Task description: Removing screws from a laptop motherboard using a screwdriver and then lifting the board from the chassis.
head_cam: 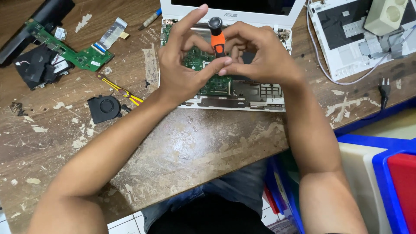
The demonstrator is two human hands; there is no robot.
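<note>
Both hands' fingers, left hand, right hand, clamped on orange screwdriver, over opened laptop

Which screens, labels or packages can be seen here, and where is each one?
Laptop screen: top centre, behind both hands; dark panel in a white frame, only the lower edge visible.
Small sticker: on the green circuit board at the upper left; white rectangle.
White label: on the dark panel of the white laptop part at the upper right.
No packages visible.

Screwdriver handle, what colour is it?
Orange, with a black cap; the screwdriver shows best in the head view, between both hands.
</note>
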